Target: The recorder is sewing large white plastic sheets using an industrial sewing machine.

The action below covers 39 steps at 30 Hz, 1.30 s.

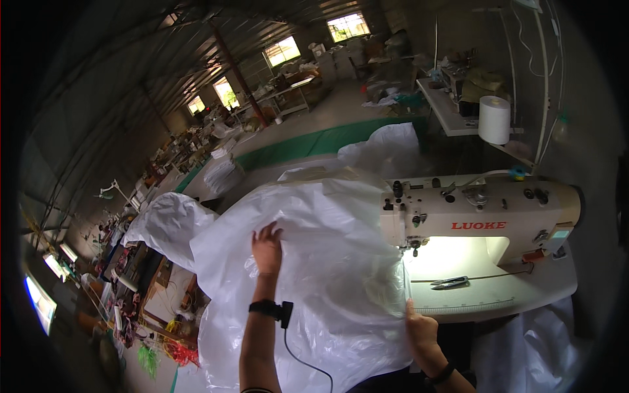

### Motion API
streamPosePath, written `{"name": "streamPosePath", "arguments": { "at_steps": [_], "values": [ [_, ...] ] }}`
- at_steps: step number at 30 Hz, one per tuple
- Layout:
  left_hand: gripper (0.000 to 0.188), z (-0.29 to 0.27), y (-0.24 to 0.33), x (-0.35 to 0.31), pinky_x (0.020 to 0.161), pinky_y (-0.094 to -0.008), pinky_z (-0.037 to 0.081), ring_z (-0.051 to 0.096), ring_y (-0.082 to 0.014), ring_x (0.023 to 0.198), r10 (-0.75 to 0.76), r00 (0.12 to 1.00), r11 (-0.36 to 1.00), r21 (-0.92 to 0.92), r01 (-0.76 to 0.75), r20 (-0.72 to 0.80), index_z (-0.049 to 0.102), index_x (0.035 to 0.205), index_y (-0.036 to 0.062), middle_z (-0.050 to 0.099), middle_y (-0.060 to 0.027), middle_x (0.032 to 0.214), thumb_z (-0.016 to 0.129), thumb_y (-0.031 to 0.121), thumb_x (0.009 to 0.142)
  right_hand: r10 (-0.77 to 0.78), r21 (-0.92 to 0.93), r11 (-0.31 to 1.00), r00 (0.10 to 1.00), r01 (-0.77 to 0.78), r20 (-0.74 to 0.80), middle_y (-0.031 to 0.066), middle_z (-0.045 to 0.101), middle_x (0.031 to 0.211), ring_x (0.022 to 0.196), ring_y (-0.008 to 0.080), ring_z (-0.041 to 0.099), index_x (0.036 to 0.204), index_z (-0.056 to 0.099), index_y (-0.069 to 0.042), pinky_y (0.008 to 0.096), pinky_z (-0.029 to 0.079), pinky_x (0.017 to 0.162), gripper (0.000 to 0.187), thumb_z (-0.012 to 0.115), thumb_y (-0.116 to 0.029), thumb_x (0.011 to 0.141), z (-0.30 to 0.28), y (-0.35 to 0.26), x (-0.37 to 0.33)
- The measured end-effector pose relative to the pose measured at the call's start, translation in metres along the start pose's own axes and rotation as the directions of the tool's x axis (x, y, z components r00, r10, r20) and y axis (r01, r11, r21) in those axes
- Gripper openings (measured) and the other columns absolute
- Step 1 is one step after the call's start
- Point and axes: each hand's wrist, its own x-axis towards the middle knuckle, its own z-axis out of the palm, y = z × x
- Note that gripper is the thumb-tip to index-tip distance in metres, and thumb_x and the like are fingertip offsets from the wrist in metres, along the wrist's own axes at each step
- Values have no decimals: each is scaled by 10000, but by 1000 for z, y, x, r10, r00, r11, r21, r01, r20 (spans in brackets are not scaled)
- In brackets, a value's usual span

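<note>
A large white plastic sheet [314,262], glossy and wrinkled, spreads over the table in front of me. Its right edge runs up to the needle area of a white sewing machine [432,216], whose lamp lights the bed. My left hand [267,249] lies over the middle of the sheet, palm down with fingers apart, a black band with a small device on its wrist. At the sheet's right edge, just below the machine bed, my right hand [422,331] has its index finger stretched along the edge and the other fingers curled at it. Thread snips [450,283] rest on the machine bed.
A white thread cone [494,120] stands behind the machine. More white sheeting [171,226] bulges at the left, and some hangs below the machine at the lower right. Green strips [314,144] cross behind the table. Cluttered worktables [288,95] fill the far hall.
</note>
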Motion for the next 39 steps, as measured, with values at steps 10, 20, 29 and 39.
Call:
{"name": "streamPosePath", "arguments": {
  "at_steps": [10,20,29,39],
  "values": [
    [180,-211,70,-11,718,-423,560,720,-267,814,589,502,720,-128,-682,633,714,921,122,736,-89,933,580,64,816,5,48,999,994,-10,111,-4,632,591,505,143,649,1360,591,-17,285,480,433,511,590,-97,855,-28,-3,2],
    [148,-128,209,-180,745,-427,521,656,-334,770,898,-236,428,-865,263,372,612,1026,43,651,-172,836,575,96,893,1,384,923,1000,-8,18,82,648,732,609,228,679,1335,574,21,341,520,510,456,575,-96,895,-45,24,-10],
    [191,-127,207,-182,782,-359,512,635,-212,799,975,14,167,-772,613,222,619,1108,43,662,-115,882,646,146,948,-63,792,368,837,-487,544,183,712,845,844,394,695,1096,636,-44,444,540,740,522,609,-543,943,-67,30,-48],
    [966,-25,-37,-108,1104,-535,372,381,-395,1423,-417,818,907,133,399,395,349,1506,37,382,-187,1565,822,429,760,-7,793,451,887,-410,462,126,693,705,688,331,699,949,677,-61,436,547,657,289,667,-349,944,-49,32,-59]
  ]
}}
